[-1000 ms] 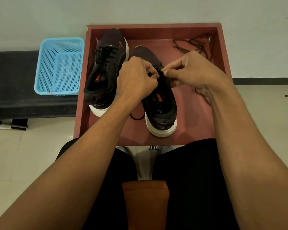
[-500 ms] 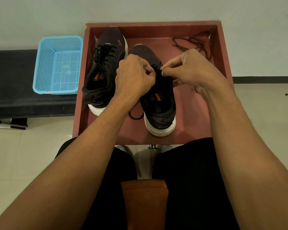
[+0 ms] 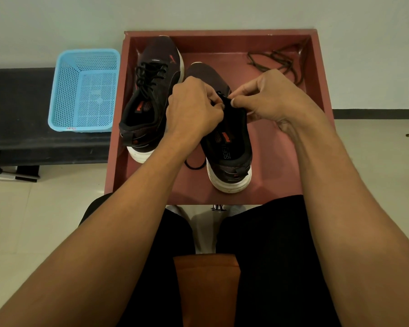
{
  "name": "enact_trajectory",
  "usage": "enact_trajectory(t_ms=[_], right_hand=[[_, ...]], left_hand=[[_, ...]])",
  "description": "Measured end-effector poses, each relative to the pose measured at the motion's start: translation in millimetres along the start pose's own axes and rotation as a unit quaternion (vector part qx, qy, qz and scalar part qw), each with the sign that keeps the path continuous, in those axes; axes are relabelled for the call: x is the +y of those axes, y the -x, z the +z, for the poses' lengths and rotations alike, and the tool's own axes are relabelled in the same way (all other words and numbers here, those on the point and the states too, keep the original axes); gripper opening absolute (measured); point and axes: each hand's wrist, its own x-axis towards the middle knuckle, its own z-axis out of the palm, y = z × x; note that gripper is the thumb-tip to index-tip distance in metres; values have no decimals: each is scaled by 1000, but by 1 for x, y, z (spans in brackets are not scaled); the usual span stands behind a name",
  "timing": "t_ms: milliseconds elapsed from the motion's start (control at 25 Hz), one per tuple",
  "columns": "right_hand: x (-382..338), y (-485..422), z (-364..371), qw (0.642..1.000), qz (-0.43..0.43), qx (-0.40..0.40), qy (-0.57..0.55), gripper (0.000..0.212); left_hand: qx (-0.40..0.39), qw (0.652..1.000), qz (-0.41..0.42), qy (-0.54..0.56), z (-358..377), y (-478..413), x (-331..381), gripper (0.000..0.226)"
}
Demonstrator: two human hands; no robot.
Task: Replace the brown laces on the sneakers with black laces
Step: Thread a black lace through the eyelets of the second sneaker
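I am counting two dark sneakers [image 3: 151, 95] [image 3: 224, 142] in one red tray [image 3: 316, 74], one blue basket [image 3: 84, 90], one brown lace bundle [image 3: 279, 61], and two hands [image 3: 194, 107] [image 3: 272, 97].

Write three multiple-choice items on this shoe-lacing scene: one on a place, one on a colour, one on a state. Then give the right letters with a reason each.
1. Where do the brown laces lie?
A. in the blue basket
B. in the far right corner of the red tray
C. on the floor

2. What colour is the basket?
A. blue
B. green
C. white

3. What is the state of the left sneaker?
A. no laces
B. brown laces
C. black laces threaded

Key:
1 B, they are bunched against the tray's back wall.
2 A, it is light blue mesh plastic.
3 C, black laces cross its eyelets, while the left hand and right hand work on the right sneaker.
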Motion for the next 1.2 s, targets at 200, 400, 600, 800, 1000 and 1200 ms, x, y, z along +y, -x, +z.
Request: enact_trajectory(t_ms=[200, 400, 600, 800, 1000, 1200], right_hand=[[4, -1, -3, 999, 4, -19, -28, 13], [3, -2, 2, 1000, -5, 2, 12, 9], [4, -5, 4, 997, -13, -2, 76, 17], [4, -9, 3, 992, 15, -11, 122, 37], [17, -6, -18, 968, 113, 32, 220, 33], [2, 0, -12, 967, 48, 57, 242, 7]], left_hand=[[-8, 1000, -9, 27, 0, 0, 0, 4], [-6, 999, -14, 40, -1, 1, 0, 8], [-8, 999, -21, 40, -2, 3, 2, 12], [-13, 1000, 4, -16, -9, 5, 3, 18], [16, 994, 89, -65, -18, 7, 0, 22], [63, 989, 107, -76, -33, 24, -6, 45]])
